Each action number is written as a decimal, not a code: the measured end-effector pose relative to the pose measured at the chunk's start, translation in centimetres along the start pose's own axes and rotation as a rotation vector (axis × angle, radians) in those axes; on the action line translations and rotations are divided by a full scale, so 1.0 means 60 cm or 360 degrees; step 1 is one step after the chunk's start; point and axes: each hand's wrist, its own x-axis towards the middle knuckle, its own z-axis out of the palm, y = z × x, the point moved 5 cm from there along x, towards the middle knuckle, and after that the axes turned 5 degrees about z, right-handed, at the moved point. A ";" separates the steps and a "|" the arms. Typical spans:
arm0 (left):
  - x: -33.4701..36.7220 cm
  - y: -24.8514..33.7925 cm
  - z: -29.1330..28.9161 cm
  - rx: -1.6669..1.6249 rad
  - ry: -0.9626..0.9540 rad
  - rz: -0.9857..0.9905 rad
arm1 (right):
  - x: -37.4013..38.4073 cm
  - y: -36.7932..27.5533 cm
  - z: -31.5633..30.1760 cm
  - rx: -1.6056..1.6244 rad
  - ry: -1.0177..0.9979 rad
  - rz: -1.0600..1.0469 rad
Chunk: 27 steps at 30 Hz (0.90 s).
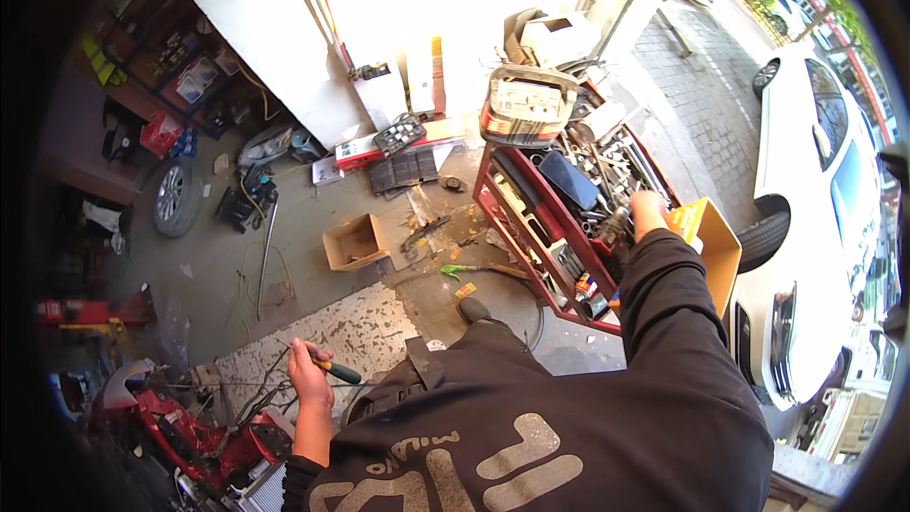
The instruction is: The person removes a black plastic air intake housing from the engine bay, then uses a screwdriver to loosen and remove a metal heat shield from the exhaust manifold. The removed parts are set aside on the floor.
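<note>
In my left hand [308, 381] is a screwdriver [339, 372] with a dark green handle and a yellowish collar. My fingers are closed around it, low on the left, above dismantled red vehicle parts. My right arm stretches forward to a red tool cart [595, 261]. There my right hand [649, 212] is down among loose metal tools [607, 156] in the cart's top tray, beside a greyish metal tool [616, 226]. Its fingers are mostly hidden, so any grip is unclear. A dark phone-like slab [569, 179] lies on the tools nearby.
An open tool case [526, 104] sits at the cart's far end; a yellow-orange box [716, 246] stands at its right. On the floor are a cardboard box [355, 243], a green-headed tool [453, 271] and a wheel [178, 195]. A white car [806, 275] is parked at right.
</note>
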 end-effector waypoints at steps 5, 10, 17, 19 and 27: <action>-0.069 -0.061 -0.044 -0.0010 0.0301 -0.0279 | 0.114 0.023 0.147 0.1110 -0.0566 0.0652; -0.096 -0.070 -0.035 0.0020 0.0369 -0.0407 | 0.122 -0.016 0.139 -0.0395 -0.0186 -0.0247; -0.086 -0.084 0.010 -0.0146 0.0306 -0.0305 | 0.032 -0.001 0.078 0.0464 0.0385 0.0287; -0.083 -0.084 0.014 -0.0160 0.0269 -0.0291 | 0.024 0.020 0.056 0.1152 0.0757 0.0542; -0.083 -0.113 0.013 0.0010 0.0394 -0.0313 | 0.030 -0.081 -0.183 0.2164 0.1189 -0.0816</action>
